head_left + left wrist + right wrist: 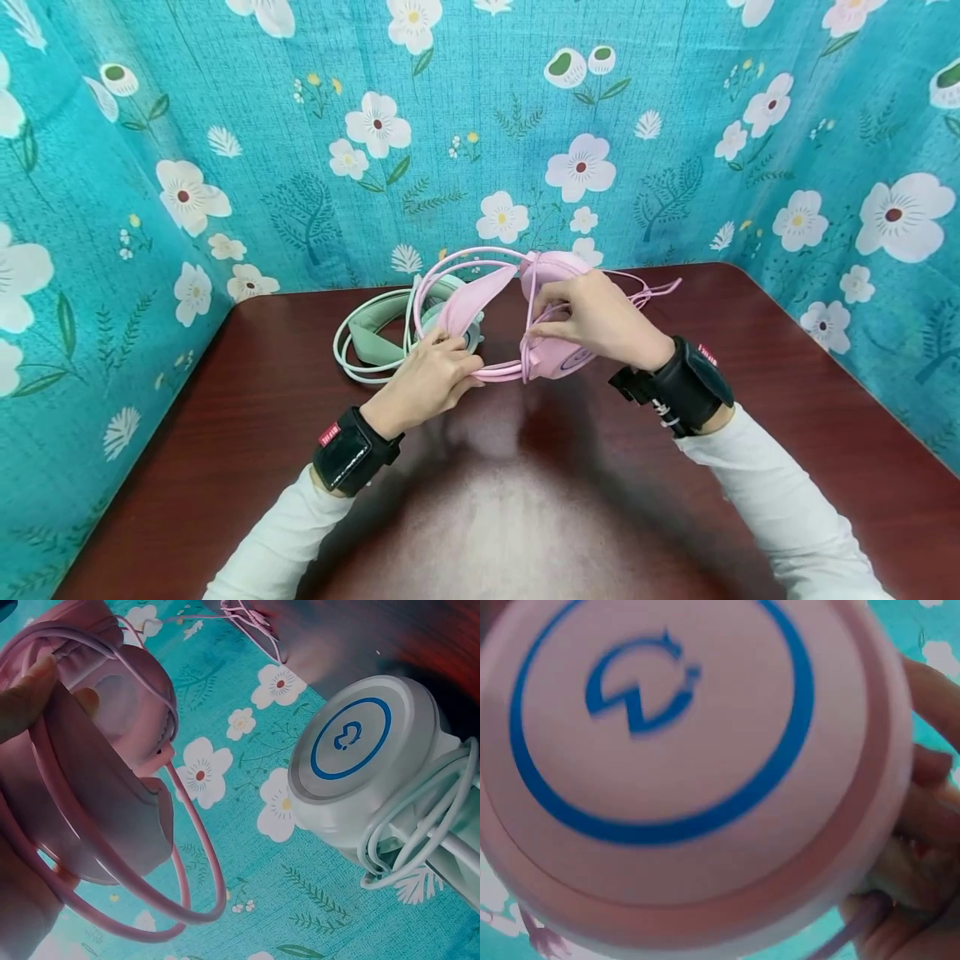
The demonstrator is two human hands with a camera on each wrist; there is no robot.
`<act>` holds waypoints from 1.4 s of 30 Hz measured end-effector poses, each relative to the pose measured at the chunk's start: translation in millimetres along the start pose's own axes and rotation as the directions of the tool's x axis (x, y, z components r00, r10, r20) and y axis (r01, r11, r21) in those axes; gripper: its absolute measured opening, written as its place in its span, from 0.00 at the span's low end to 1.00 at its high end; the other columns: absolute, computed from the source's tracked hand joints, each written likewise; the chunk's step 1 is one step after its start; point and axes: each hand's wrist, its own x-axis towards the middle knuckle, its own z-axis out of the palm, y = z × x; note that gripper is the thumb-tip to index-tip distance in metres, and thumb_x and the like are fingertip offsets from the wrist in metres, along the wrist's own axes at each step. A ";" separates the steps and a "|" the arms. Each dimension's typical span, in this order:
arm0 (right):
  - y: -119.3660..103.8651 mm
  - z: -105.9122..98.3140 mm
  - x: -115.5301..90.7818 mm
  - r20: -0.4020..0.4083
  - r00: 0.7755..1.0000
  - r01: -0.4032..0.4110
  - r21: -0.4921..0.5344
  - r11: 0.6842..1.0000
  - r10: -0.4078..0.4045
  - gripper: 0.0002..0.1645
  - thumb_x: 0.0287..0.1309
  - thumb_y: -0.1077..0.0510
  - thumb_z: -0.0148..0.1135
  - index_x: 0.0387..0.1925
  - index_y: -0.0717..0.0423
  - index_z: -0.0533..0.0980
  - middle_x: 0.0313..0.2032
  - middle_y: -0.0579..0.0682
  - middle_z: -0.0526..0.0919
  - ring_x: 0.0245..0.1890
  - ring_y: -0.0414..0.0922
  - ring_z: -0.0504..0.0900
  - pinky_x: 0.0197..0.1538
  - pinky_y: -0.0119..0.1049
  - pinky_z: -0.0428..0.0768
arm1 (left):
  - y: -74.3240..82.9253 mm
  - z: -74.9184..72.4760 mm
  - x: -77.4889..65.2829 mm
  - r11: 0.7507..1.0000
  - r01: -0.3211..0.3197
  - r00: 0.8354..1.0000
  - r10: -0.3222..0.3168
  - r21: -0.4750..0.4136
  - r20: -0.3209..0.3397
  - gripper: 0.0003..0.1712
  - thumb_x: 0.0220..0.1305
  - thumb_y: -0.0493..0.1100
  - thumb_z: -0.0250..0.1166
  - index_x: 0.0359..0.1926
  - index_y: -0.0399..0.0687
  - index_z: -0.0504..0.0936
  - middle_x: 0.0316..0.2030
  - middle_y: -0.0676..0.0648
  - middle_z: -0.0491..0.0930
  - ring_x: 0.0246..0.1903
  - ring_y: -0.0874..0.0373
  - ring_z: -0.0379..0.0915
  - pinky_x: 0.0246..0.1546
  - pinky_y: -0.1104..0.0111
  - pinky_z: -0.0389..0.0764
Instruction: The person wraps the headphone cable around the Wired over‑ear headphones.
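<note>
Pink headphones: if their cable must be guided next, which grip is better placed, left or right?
Probably the right grip: it appears to pinch the pink cable beside the ear cups, while the left grip is occupied, holding the headband.

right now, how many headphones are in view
2: the pink headphones, held up at the center of the head view, and the green headphones, on the table behind them to the left.

Pink headphones [555, 355] were held sideways, headband [474, 301] left, earcups [551, 267] right. Pink cable [532, 293] was strung across beside the earcups.
</note>
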 end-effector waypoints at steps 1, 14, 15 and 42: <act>3.3 -1.9 1.5 0.014 1.000 0.010 0.031 0.999 -0.011 0.05 0.51 0.62 0.76 0.28 0.58 0.86 0.24 0.50 0.86 0.29 0.44 0.77 0.35 0.34 0.72 | 0.0 0.3 -0.1 1.000 -0.007 1.000 0.007 -0.005 -0.001 0.15 0.52 0.38 0.77 0.24 0.46 0.75 0.20 0.52 0.75 0.28 0.57 0.71 0.41 0.64 0.67; 63.5 -40.3 5.0 0.155 0.961 -0.268 0.307 0.913 0.230 0.12 0.63 0.65 0.64 0.45 0.65 0.86 0.40 0.52 0.90 0.32 0.32 0.75 0.34 0.26 0.70 | -2.6 2.5 -3.4 0.984 -0.107 0.993 0.100 -0.140 -0.058 0.12 0.51 0.39 0.76 0.27 0.44 0.78 0.22 0.52 0.77 0.30 0.57 0.71 0.42 0.63 0.67; 70.4 -44.1 3.1 0.193 0.954 -0.288 0.360 0.887 0.231 0.12 0.64 0.64 0.63 0.46 0.63 0.86 0.41 0.48 0.90 0.35 0.32 0.78 0.36 0.27 0.73 | -2.8 2.6 -3.6 0.983 -0.114 0.992 0.105 -0.147 -0.064 0.12 0.50 0.40 0.76 0.27 0.44 0.78 0.22 0.52 0.77 0.30 0.58 0.71 0.42 0.63 0.67; 178.5 -1.0 -62.3 0.095 0.949 -0.202 0.915 0.349 0.301 0.20 0.76 0.61 0.49 0.39 0.46 0.88 0.30 0.41 0.80 0.30 0.35 0.74 0.34 0.25 0.73 | 9.5 -4.0 8.3 0.940 -0.191 0.980 0.164 -0.284 -0.115 0.11 0.49 0.39 0.77 0.28 0.45 0.80 0.23 0.54 0.78 0.31 0.59 0.72 0.45 0.62 0.71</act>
